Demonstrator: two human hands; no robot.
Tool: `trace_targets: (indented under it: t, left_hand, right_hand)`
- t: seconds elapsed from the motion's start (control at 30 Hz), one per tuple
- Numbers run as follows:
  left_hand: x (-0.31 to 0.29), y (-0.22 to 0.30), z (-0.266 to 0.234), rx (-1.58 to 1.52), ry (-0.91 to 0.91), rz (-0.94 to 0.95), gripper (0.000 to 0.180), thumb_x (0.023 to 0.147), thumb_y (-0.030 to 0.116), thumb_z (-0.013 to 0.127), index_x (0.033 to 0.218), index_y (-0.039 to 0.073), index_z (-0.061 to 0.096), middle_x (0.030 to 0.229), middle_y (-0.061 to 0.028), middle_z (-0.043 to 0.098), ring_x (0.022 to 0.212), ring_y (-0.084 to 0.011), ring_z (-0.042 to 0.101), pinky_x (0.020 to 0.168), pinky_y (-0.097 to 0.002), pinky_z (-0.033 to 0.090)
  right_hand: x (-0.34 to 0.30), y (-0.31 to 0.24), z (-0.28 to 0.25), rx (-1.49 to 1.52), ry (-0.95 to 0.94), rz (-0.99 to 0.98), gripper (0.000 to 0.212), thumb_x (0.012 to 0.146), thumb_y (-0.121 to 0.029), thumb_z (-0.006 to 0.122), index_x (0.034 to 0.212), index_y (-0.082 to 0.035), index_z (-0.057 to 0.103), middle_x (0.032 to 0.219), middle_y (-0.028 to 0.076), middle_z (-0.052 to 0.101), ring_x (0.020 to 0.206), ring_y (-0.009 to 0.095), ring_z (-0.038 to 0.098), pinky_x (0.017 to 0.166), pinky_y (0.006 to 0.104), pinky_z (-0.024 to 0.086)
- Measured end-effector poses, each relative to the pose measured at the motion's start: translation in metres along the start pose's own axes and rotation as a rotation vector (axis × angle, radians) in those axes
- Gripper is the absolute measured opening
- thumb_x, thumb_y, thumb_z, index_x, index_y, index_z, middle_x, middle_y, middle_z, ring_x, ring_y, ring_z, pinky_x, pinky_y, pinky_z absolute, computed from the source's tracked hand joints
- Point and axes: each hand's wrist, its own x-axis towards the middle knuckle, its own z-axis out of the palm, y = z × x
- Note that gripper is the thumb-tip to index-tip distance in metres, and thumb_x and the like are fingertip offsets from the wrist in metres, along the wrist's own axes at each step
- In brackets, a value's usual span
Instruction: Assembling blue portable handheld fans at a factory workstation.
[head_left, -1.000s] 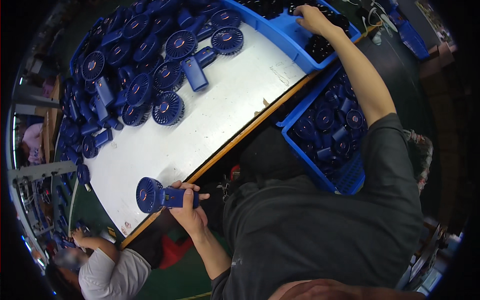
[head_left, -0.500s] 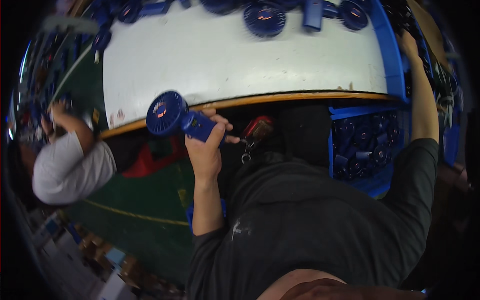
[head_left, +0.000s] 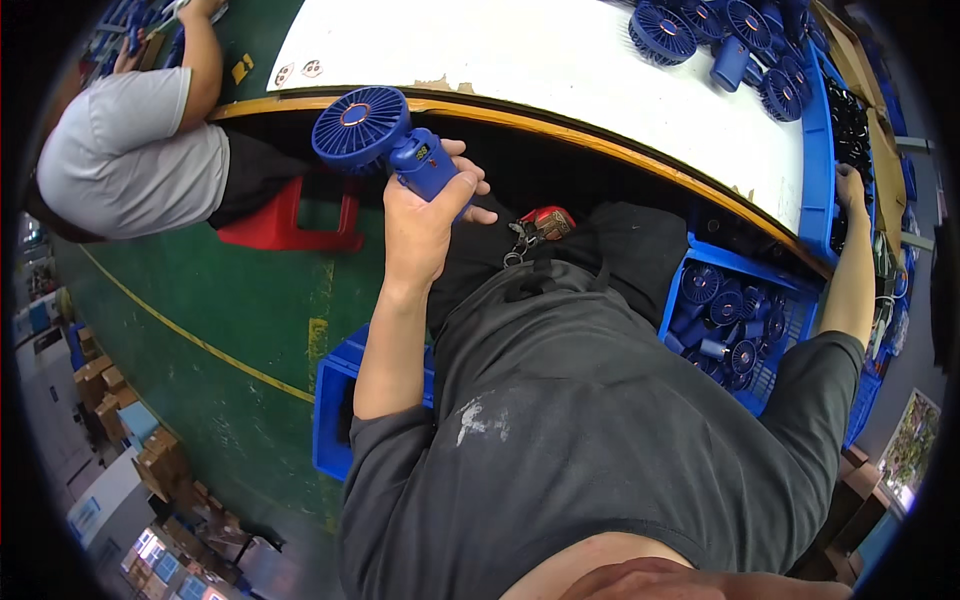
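Note:
My left hand (head_left: pixel 430 215) is closed round the handle of a blue handheld fan (head_left: pixel 362 125). The fan's round head tips to the left, just in front of the table's near edge, and a small lit display shows on its handle. Far to the right, my right hand (head_left: pixel 850 190) reaches into a blue bin (head_left: pixel 818 160) of small black parts (head_left: pixel 850 125). Its fingers are mostly hidden among those parts, so their grip does not show.
More blue fans (head_left: pixel 662 33) lie on the white table (head_left: pixel 560 80) at the far right. A blue crate (head_left: pixel 765 385) of fans stands below the table. Another blue crate (head_left: pixel 335 415) is beside my left arm. At left, a person (head_left: pixel 140 150) sits on a red stool (head_left: pixel 290 225).
The whole view has turned, bringing more floor and the crate by my left arm into sight. My left hand keeps hold of the fan; my right hand stays at the bin of black parts.

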Motion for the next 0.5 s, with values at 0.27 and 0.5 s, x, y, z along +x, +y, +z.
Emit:
trace_targets:
  t: [0.27,0.5]
  left_hand:
    - [-0.004,-0.005,0.000,-0.016,-0.056,0.011,0.032,0.087,0.000,0.064,0.117,-0.004,0.054,0.092,-0.0107,0.063,0.083,-0.0196,0.066,0.059,-0.0333,0.062]
    - [0.001,-0.012,0.031,-0.023,-0.224,-0.040,0.031,0.087,0.000,0.065,0.116,-0.004,0.054,0.095,-0.0141,0.065,0.083,-0.0212,0.067,0.058,-0.0325,0.063]
  right_hand:
    - [-0.027,-0.016,-0.049,0.260,0.106,0.083,0.027,0.087,-0.010,0.055,0.106,-0.006,0.073,0.086,0.007,0.070,0.074,0.016,0.065,0.067,0.0297,0.052]
    - [-0.175,-0.249,-0.083,0.943,0.148,-0.277,0.031,0.095,-0.009,0.054,0.123,0.001,0.064,0.120,0.009,0.067,0.103,0.015,0.062,0.090,0.0275,0.048]
